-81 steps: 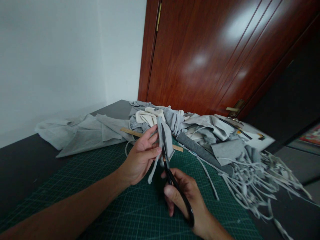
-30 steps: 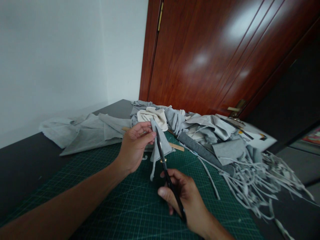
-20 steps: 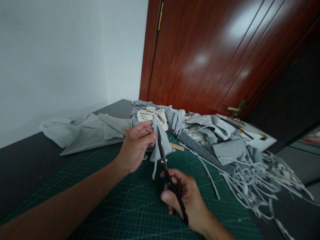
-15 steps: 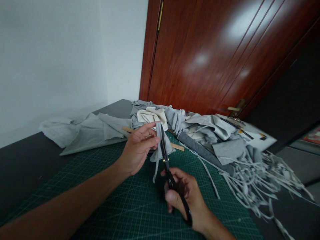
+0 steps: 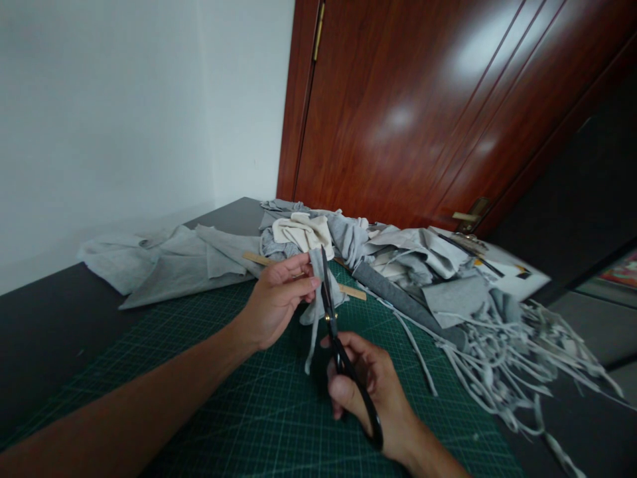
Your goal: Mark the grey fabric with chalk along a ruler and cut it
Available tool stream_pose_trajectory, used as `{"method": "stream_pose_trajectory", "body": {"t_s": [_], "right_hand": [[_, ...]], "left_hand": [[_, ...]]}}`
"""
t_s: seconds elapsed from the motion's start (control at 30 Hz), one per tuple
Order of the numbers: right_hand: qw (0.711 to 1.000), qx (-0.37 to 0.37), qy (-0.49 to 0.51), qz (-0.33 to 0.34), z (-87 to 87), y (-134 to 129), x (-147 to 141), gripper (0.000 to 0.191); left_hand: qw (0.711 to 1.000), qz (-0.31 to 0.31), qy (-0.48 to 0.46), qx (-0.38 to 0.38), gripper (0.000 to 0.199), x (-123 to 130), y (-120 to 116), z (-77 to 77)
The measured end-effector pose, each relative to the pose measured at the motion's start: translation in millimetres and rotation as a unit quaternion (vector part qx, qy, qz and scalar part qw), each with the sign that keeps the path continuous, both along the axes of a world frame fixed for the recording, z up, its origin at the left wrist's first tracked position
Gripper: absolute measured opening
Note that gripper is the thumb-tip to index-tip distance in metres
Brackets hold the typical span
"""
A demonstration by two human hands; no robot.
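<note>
My left hand (image 5: 281, 295) pinches a narrow grey fabric strip (image 5: 314, 332), raised above the green cutting mat (image 5: 239, 405). One end of the strip dangles below my fingers. In my right hand (image 5: 371, 392) are black-handled scissors (image 5: 327, 299), their dark blades pointing up and away alongside the strip. The blades look nearly closed; whether they grip the cloth I cannot tell. Behind the blades hangs or lies a wider grey cloth piece (image 5: 340, 297), partly covered by the strip and scissors. A wooden ruler (image 5: 354, 292) passes behind my left hand.
Grey cloth (image 5: 174, 259) spreads over the dark table at the left. At the back lie a folded cream cloth (image 5: 301, 229) and crumpled grey fabrics. To the right are a tangle of thin grey strips (image 5: 502, 372) and a white board (image 5: 527, 279). A brown door (image 5: 388, 113) stands behind.
My left hand has lowered slightly, and the strip's top and loose end have dropped with it. The pinkish edge at the strip's top no longer shows. My right hand and scissors are almost still.
</note>
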State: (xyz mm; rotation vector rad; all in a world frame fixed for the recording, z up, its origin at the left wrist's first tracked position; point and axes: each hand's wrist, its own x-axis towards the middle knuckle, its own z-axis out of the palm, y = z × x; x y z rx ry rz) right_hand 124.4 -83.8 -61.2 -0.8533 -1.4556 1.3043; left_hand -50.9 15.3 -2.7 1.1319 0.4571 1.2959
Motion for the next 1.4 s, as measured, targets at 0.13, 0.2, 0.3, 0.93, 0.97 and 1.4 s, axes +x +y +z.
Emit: {"method": "stream_pose_trajectory", "body": {"t_s": [0.13,0.2,0.3,0.93,0.97,1.4], "right_hand": [[1.000,0.006,0.001,0.001,-0.8,-0.2,1.1,0.060],[1.000,0.004,0.000,0.000,-0.8,-0.2,0.9,0.061],[1.000,-0.002,-0.002,0.000,0.3,-0.3,0.1,0.062],[0.999,-0.008,-0.024,-0.029,3.9,0.0,-2.5,0.057],[0.999,-0.008,-0.028,-0.031,4.5,-0.1,-2.4,0.056],[0.998,-0.024,-0.027,-0.059,3.3,-0.3,-4.0,0.049]], "left_hand": [[1.000,-0.015,0.006,-0.001,0.037,-0.8,0.5,-0.3],[1.000,-0.017,0.003,0.000,0.036,-1.0,0.3,-0.2],[1.000,-0.018,0.001,0.000,0.036,-1.1,0.1,-0.4],[0.999,-0.007,0.029,0.019,0.027,0.0,1.2,-3.4],[0.999,-0.007,0.030,0.021,0.027,-0.2,1.3,-3.7],[0.998,-0.010,0.042,0.033,0.028,0.0,1.7,-6.9]]}}
